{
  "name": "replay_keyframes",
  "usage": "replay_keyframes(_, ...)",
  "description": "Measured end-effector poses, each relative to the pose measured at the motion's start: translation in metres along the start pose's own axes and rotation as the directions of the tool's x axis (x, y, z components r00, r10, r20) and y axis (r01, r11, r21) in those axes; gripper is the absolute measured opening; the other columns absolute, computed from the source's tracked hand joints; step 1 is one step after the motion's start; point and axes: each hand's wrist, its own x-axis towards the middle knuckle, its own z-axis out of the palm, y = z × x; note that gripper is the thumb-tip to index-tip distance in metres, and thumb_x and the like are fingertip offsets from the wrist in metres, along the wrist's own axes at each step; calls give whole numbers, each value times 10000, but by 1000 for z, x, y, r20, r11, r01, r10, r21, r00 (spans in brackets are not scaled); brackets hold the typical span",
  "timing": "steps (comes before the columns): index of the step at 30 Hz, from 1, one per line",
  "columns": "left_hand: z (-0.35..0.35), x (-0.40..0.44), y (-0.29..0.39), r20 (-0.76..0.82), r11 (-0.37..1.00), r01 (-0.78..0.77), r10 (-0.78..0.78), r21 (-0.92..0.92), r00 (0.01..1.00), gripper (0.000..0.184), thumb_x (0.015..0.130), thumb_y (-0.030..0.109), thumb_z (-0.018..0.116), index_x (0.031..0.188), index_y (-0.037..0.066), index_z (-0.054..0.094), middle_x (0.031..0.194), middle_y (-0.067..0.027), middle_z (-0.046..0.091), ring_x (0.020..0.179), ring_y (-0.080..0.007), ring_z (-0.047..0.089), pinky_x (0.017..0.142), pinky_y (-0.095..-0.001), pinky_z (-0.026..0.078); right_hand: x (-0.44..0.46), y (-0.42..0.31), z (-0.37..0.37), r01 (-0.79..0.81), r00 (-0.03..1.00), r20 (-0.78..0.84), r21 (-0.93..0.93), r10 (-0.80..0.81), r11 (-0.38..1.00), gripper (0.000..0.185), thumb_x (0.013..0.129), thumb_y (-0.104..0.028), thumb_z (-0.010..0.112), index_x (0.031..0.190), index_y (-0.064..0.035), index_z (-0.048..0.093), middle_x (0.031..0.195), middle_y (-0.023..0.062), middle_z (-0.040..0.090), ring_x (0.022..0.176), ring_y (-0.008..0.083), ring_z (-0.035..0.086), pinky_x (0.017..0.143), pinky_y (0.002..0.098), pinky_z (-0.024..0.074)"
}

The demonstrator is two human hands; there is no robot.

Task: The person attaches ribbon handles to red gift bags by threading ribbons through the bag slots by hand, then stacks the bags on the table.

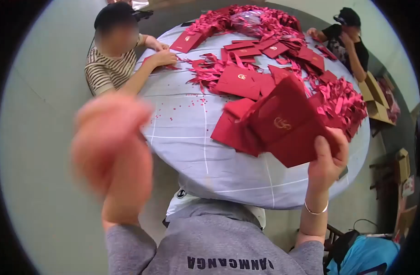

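Note:
My right hand point(328, 156) grips the lower right edge of a dark red folder point(288, 123) with a gold emblem, thumb on its front, raised above the table. My left hand point(110, 137) is lifted at the left, off the table's edge, and smeared by motion; its fingers cannot be made out. Behind and left of the held folder, more red folders point(228, 130) lie overlapping on the cloth. A red folder with a gold emblem point(240, 81) rests farther back, beside a heap of red ribbons point(205, 71).
Round table with pale checked cloth point(182, 130); small red bits point(171, 118) are scattered on it. More ribbons point(343, 103) and folders cover its far and right parts. Two people point(111, 68) point(352, 46) sit across. Cardboard boxes point(375, 98) and a blue bag point(363, 256) stand at right.

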Motion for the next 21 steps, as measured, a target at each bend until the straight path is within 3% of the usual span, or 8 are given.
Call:
replay_keyframes(2,22,-10,-70,84,976,217,-218,18,972,92,866,-18,624,951,-10,658,873,-46,630,781,-92,579,669,-201,448,6,4,-4,-8,1000,-10,143,10,990,248,869,54,579,1113,9,585,1048,62,596,952,120,575,865,266,466)
replay_keyframes(4,40,-31,-137,98,772,634,-636,55,766,105,872,15,609,939,-13,685,750,-20,640,658,-62,549,606,-204,443,16,5,-7,-13,1000,-22,274,20,962,250,867,50,576,1114,13,576,1056,67,583,971,130,564,879,279,452)
replay_keyframes(8,59,-76,-228,200,584,697,-807,416,556,281,846,209,657,1032,1,681,933,-97,694,849,-165,647,742,-295,514,32,16,-17,-15,981,-175,372,86,928,268,926,-51,538,1186,8,519,1194,141,576,1096,215,554,978,364,445)
replay_keyframes(11,94,-93,-262,152,435,499,-847,750,509,398,800,334,680,1027,7,680,943,-166,694,877,-270,671,774,-392,523,38,33,-24,337,904,-243,-105,-352,936,257,930,-109,564,1163,-8,530,1175,179,558,1084,290,548,969,461,467)
replay_keyframes(12,101,-92,-266,147,428,503,-850,751,505,398,800,334,680,1027,7,680,943,-166,694,877,-270,671,774,-392,523,39,40,-21,495,846,-104,-212,-523,843,246,894,-97,605,1124,-27,553,1099,163,558,993,285,553,886,457,497)
replay_keyframes(15,116,-94,-274,104,248,388,-929,888,356,374,813,356,657,1001,32,663,1079,-229,646,1001,-404,630,861,-468,507,22,38,-9,593,712,621,-281,-328,754,187,693,10,669,854,-84,669,854,48,531,780,230,530,671,374,426)
replay_keyframes(18,113,-107,-285,57,241,371,-894,897,443,284,840,304,625,995,71,671,1035,-203,661,965,-384,643,816,-474,517,-12,53,15,596,451,891,-337,44,729,478,703,-418,716,1063,-108,662,1007,35,606,900,203,568,811,403,397)
replay_keyframes(21,87,-104,-279,164,386,318,-821,866,547,202,874,242,583,984,101,675,984,-168,674,920,-364,652,753,-479,521,-4,45,11,560,441,896,-325,58,762,499,731,-456,688,1080,-100,653,1037,41,619,929,220,576,849,411,392)
